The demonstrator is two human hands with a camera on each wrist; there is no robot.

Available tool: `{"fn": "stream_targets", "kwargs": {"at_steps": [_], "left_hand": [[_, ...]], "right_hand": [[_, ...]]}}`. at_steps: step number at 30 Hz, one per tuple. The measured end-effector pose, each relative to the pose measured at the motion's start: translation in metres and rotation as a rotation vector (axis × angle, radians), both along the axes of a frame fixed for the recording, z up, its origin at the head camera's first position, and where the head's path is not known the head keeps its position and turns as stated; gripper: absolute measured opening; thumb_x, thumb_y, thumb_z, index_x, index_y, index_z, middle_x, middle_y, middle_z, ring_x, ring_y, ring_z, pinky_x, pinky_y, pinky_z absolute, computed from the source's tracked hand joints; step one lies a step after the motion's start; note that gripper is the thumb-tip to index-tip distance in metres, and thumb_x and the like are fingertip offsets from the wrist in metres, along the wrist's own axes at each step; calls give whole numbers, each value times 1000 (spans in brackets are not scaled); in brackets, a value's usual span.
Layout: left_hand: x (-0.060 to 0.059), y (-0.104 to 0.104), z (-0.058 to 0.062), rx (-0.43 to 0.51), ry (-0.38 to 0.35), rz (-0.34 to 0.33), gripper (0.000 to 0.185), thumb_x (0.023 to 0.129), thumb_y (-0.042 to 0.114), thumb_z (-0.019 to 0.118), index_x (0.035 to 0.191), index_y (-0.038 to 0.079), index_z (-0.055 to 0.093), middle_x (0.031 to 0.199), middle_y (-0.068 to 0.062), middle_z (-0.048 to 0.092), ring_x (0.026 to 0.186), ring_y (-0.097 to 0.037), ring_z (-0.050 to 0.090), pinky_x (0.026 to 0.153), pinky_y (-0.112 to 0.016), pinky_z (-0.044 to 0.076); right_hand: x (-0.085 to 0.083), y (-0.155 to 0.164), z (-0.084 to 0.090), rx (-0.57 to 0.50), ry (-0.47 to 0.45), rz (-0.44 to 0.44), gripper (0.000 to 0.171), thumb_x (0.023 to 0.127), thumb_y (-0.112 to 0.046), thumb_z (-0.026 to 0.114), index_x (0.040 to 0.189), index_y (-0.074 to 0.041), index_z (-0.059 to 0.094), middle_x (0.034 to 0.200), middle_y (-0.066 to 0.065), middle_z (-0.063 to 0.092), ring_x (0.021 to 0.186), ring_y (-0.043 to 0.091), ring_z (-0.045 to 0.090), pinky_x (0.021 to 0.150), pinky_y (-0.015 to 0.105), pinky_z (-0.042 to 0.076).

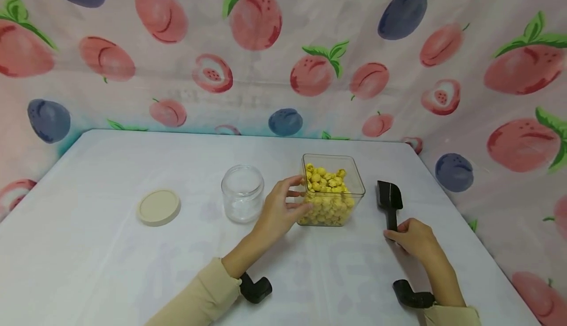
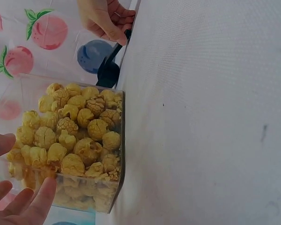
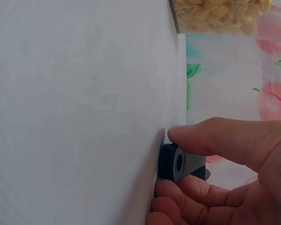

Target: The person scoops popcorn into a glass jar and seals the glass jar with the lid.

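A clear square container (image 1: 354,180) full of yellow popcorn (image 2: 77,133) stands on the table. My left hand (image 1: 282,202) is at its left side, fingers spread and fingertips right at the wall. To the right lies a black scoop (image 1: 390,197), its blade pointing away from me. My right hand (image 1: 416,237) pinches the end of its handle between thumb and fingers. In the right wrist view the handle's end (image 3: 167,161), with a hole in it, shows between thumb and fingers, close to the tabletop.
A clear round jar (image 1: 242,195) without a lid stands left of the container. Farther left, a pale round lid (image 1: 158,208) lies flat on the white table (image 1: 110,267). A fruit-patterned curtain (image 1: 266,84) hangs along the back and right edges.
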State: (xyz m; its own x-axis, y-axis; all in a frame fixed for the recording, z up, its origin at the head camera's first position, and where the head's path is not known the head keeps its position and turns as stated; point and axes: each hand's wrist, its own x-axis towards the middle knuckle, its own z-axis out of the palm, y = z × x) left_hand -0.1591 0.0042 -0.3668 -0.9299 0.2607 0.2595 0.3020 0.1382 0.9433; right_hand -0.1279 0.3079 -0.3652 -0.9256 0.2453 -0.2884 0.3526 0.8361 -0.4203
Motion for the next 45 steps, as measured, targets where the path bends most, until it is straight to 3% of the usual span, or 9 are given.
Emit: {"fn": "stream_targets", "kwargs": {"at_steps": [5, 11, 21, 26, 29, 33, 36, 41, 45], "left_hand": [[2, 1, 0, -11, 9, 6, 59, 82, 13, 71, 135, 7, 43, 129, -15, 47, 108, -29, 57, 82, -28, 56], [3, 2, 1, -3, 1, 6, 58, 83, 11, 70, 134, 5, 43, 129, -16, 47, 108, -31, 57, 83, -33, 56], [4, 1, 2, -21, 7, 16, 59, 83, 13, 71, 134, 7, 43, 128, -13, 48, 108, -26, 58, 82, -28, 56], [4, 1, 1, -29, -1, 16, 59, 83, 13, 70, 135, 8, 43, 128, -12, 48, 108, -24, 58, 81, -25, 55], [4, 1, 1, -24, -3, 16, 59, 83, 12, 70, 135, 8, 43, 128, -12, 48, 108, -25, 58, 81, -26, 56], [5, 2, 2, -22, -14, 22, 59, 83, 13, 71, 135, 8, 43, 129, -12, 48, 108, -25, 58, 82, -27, 56], [6, 3, 3, -26, -14, 24, 59, 83, 13, 70, 135, 8, 43, 129, -12, 48, 108, -25, 58, 82, -27, 56], [7, 5, 2, -29, -5, 22, 58, 83, 14, 70, 135, 7, 43, 128, -13, 48, 108, -25, 58, 82, -27, 56], [8, 7, 1, -20, -2, 20, 59, 83, 14, 70, 135, 6, 43, 128, -13, 48, 108, -26, 58, 82, -27, 56]], "right_hand": [[2, 3, 2, 4, 11, -10, 40, 85, -23, 61, 101, 13, 52, 74, 13, 59, 63, 17, 55, 55, 29, 45], [5, 8, 7, 19, 83, -37, 43, 86, -27, 59, 103, 13, 54, 88, 22, 61, 76, 28, 56, 60, 36, 48], [10, 12, 24, 40, 340, -84, 40, 88, -26, 58, 101, 11, 56, 82, 19, 59, 69, 26, 54, 50, 26, 41], [10, 13, 34, -5, 451, -107, 38, 90, -26, 58, 102, 10, 56, 76, 15, 60, 55, 13, 52, 46, 24, 43], [8, 11, 43, -55, 558, -136, 36, 90, -25, 59, 102, 9, 58, 72, 8, 63, 49, 2, 51, 46, 16, 44], [6, 5, 57, -127, 705, -204, 35, 90, -25, 60, 105, 6, 59, 63, -23, 56, 51, -11, 49, 50, 6, 44], [4, -1, 68, -199, 780, -261, 30, 89, -27, 62, 105, -1, 59, 63, -35, 48, 55, -13, 50, 53, 3, 44], [2, -12, 85, -299, 910, -303, 14, 87, -26, 65, 94, -18, 57, 69, -29, 54, 63, -8, 54, 56, 3, 45], [3, -23, 95, -308, 1026, -289, 14, 86, -26, 66, 95, -18, 60, 74, -28, 56, 65, -7, 54, 59, 4, 45]]}}
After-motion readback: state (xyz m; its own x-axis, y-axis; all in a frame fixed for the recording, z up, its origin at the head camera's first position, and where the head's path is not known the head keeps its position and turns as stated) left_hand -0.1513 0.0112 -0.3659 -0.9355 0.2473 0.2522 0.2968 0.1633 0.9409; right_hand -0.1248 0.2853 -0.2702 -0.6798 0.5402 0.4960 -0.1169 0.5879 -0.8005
